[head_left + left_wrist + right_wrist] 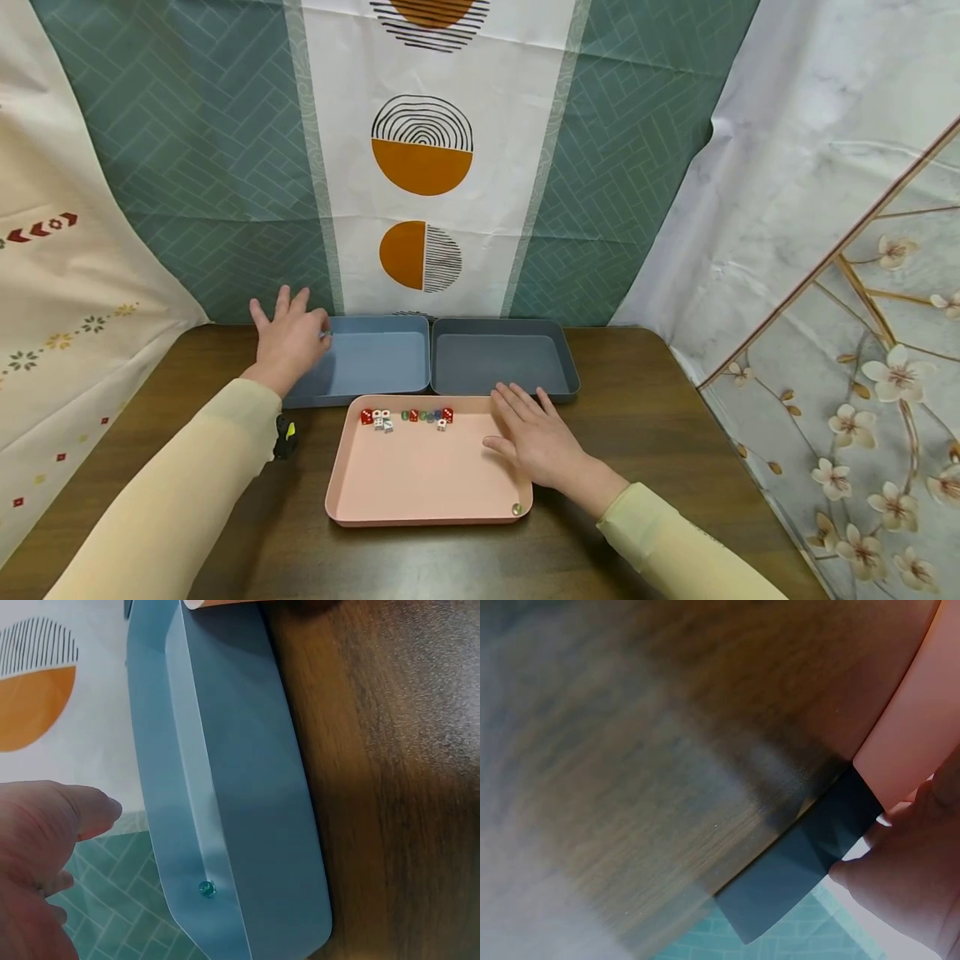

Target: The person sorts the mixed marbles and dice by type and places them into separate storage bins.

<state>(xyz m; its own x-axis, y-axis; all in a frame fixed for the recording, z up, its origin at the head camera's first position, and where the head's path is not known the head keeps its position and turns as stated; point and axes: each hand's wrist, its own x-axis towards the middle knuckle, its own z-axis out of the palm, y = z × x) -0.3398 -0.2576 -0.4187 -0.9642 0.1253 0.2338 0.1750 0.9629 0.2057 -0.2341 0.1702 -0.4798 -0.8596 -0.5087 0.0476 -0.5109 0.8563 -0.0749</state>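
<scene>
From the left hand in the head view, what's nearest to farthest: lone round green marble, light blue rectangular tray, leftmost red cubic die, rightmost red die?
1. Light blue tray: at the left hand.
2. Leftmost red die: inside pink rectangular tray, far left.
3. Rightmost red die: farther right.
4. Lone green marble: near-right corner.

Head view: taken from above the desk [600,550]'s near side, facing forward and down; hanging cloth [517,125] and all trays covered, mid-distance. Left wrist: blue tray [382,358] seen close, turned sideways. Right wrist: set low, tilted; dark tray [502,358] and pink tray [420,483] caught partly. Blue tray shared by head and left wrist; other two by head and right wrist.
</scene>
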